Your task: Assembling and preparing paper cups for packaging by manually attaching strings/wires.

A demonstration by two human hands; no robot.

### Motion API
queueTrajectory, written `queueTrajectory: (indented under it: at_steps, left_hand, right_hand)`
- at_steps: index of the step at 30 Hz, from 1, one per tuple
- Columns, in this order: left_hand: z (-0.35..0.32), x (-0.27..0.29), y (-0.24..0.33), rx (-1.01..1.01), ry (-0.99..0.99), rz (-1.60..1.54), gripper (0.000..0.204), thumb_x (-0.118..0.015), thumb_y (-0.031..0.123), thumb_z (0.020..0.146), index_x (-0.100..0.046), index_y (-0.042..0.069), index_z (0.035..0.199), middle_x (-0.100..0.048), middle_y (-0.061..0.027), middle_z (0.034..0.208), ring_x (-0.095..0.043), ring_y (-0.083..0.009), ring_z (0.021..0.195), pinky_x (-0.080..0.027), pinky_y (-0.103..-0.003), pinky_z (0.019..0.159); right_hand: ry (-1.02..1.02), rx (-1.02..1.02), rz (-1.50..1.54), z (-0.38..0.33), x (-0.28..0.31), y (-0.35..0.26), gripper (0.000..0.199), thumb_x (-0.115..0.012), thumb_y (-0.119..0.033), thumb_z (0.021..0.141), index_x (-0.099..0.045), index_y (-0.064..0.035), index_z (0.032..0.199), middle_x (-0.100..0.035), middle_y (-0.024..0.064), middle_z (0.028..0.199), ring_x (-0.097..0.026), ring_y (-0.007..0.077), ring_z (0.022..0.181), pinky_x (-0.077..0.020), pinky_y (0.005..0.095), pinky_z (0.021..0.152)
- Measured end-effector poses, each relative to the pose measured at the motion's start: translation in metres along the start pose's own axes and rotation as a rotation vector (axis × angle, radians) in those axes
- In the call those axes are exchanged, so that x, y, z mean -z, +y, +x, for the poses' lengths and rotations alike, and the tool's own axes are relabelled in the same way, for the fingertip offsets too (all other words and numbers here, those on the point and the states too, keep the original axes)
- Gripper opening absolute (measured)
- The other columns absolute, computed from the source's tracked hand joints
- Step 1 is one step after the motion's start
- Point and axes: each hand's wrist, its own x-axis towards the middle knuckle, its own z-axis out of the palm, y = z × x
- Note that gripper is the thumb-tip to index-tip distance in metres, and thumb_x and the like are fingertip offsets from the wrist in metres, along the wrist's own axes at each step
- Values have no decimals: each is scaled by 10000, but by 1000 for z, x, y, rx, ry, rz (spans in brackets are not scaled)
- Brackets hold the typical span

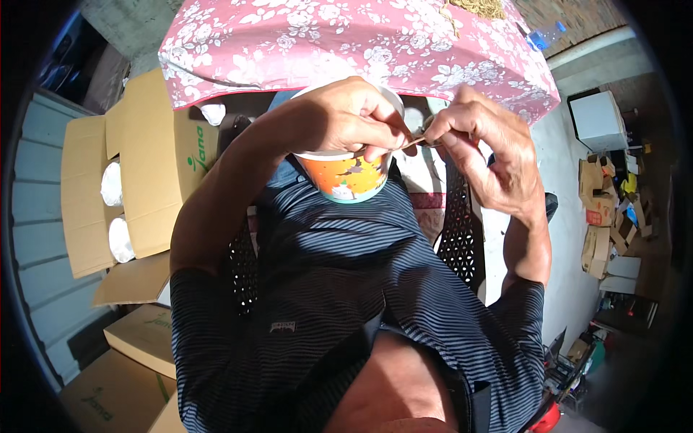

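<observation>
A paper cup [345, 178] with an orange and teal picture on its side sits under my left hand [345, 115], whose fingers curl over the white rim. My right hand [485, 148] is close beside it to the right, fingertips pinched. Between the two hands runs a thin brownish strand [416, 140], pinched at both ends. The cup's inside is hidden by my left hand. Both hands are in front of my dark striped shirt, just below the edge of a table covered with a pink flowered cloth [346, 36].
An open cardboard box [144, 173] with white cups stacked inside stands at the left, more closed boxes [137, 339] below it. A black perforated plastic chair [458, 238] is under me. Flattened cartons [599, 216] and a white cabinet [599, 119] lie at the right.
</observation>
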Motion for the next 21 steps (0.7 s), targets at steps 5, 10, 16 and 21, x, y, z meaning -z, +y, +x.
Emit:
queueTrajectory:
  at_steps: [5,10,16,21]
  left_hand:
    - [1,1,11,16,-123,80,254,-619,141,970,-756,-63,908,-701,-70,777,-557,-82,655,-446,-269,635]
    - [-1,3,14,76,-203,150,234,-626,175,942,-783,3,968,-696,-41,763,-601,-84,691,-478,-261,664]
    - [0,4,3,56,-245,154,205,-633,133,964,-754,-32,975,-710,-45,818,-601,-89,727,-474,-263,657]
    - [2,3,8,47,-243,166,196,-642,130,966,-746,-36,956,-696,-32,796,-591,-67,732,-469,-249,655]
  right_hand:
    - [-53,43,53,3,-6,34,175,-586,138,815,-679,20,905,-587,78,811,-565,174,733,-452,314,644]
    - [-26,-177,169,-16,-24,40,204,-584,51,795,-726,29,940,-567,103,827,-593,211,783,-485,336,714]
    - [-43,-121,156,-27,-23,25,553,-919,-229,697,-728,35,1144,-620,111,905,-602,223,809,-480,339,714]
    - [80,-91,-53,-27,-31,11,415,-926,-173,678,-776,-5,1027,-560,60,738,-551,181,670,-435,319,576]
